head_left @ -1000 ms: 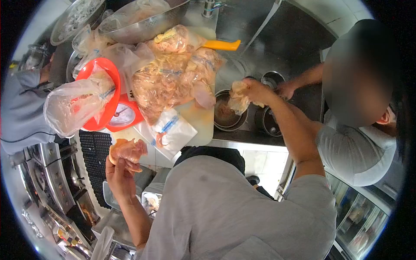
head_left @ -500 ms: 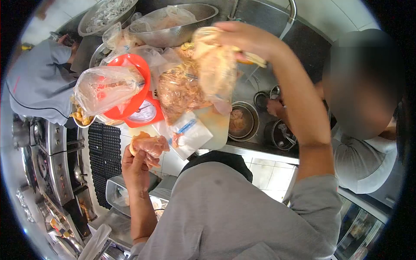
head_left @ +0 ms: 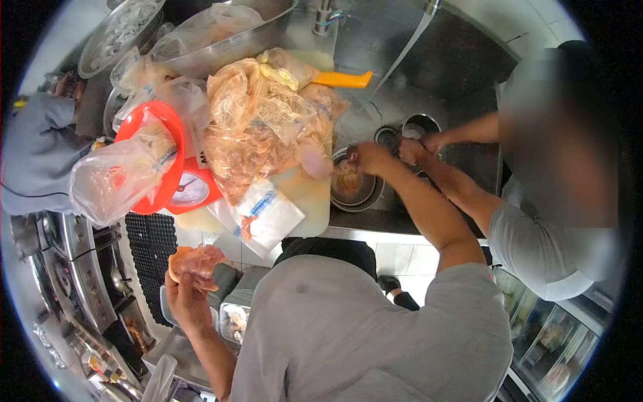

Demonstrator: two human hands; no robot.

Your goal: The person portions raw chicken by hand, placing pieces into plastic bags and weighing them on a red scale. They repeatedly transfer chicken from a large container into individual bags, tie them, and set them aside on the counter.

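Work had shifted from bags (head_left: 258,130) to pot (head_left: 362,201)
Left hand (head_left: 189,305) clamped raw meat (head_left: 195,260); grip of right hand (head_left: 371,159) couldn't be told

Counts one held piece of raw chicken (head_left: 199,261), one red dial scale (head_left: 190,190), one orange knife handle (head_left: 343,80), one black perforated mat (head_left: 150,258), one stream of running water (head_left: 404,52); also counts at least two large steel bowls (head_left: 241,45) and two co-workers (head_left: 536,241).
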